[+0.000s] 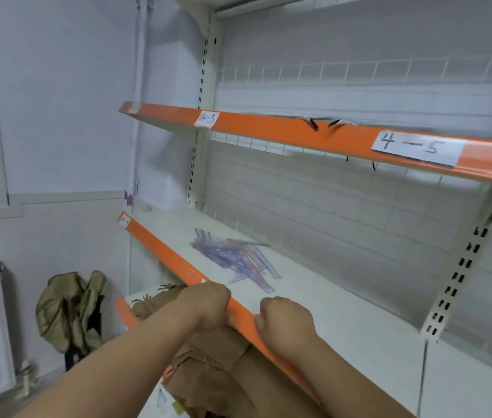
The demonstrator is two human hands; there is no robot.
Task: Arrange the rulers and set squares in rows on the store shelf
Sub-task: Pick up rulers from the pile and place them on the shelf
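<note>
while the left hand [205, 306] and right hand [284, 324] grip the orange lip [160, 247], rulers [234, 256] lie heaped on the shelf [344, 312]
both hands curl fingers over the lip, side by side but apart; the blurred heap sits just beyond them, mid-shelf, with a brown bag [217, 351] below
</note>
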